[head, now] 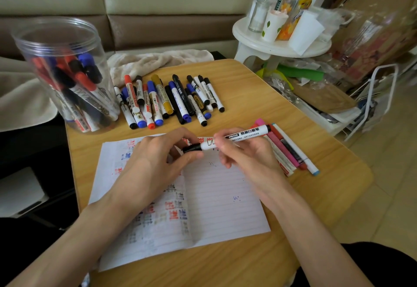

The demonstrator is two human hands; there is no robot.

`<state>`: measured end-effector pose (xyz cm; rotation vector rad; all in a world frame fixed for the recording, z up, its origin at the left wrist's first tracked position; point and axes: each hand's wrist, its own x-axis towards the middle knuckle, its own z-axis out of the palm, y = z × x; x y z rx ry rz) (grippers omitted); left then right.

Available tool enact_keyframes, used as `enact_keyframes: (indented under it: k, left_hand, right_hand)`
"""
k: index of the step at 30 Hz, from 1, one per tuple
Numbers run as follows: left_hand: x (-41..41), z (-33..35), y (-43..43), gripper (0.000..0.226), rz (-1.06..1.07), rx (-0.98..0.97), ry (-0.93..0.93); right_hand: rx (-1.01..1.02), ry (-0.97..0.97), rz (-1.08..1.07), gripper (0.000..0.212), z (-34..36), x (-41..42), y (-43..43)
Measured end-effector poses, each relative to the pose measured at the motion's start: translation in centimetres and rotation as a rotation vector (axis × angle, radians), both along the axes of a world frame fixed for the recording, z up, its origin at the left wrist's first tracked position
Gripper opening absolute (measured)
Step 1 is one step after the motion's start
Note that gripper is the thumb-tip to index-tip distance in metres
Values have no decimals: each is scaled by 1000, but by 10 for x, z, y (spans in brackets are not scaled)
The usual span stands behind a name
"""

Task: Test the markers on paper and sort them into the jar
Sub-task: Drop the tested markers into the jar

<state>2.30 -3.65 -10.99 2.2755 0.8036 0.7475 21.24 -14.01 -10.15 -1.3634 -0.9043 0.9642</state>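
Marker crosswise, black cap leftward, slightly down.

A white marker is held level over the paper, left hand pinching its black cap, right hand gripping the barrel. The lined paper, scribbled red, blue and black, lies flat. The clear jar stands upright far left, part-filled with markers; a row of markers lies beside it, a smaller bunch right of the paper.
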Motion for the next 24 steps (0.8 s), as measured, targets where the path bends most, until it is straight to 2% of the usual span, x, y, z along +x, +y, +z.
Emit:
enact_keyframes:
  k: [4, 9, 12, 17, 24]
  left_hand:
    - [0, 3, 1, 43, 23, -11, -23]
    - [-2, 5, 0, 39, 11, 17, -43]
    - [-3, 6, 0, 43, 3, 47, -31]
    - [-6, 7, 0, 34, 3, 102, -58]
    - [-2, 2, -2, 32, 1, 138, -84]
  right_hand:
    - [24, 113, 24, 29, 5, 6, -2]
    - [-2, 89, -12, 28, 7, 9, -4]
    - [-16, 55, 17, 30, 10, 11, -5]
    - [-40, -21, 86, 30, 16, 16, -8]
    - [-27, 2, 71, 26, 12, 12, -10]
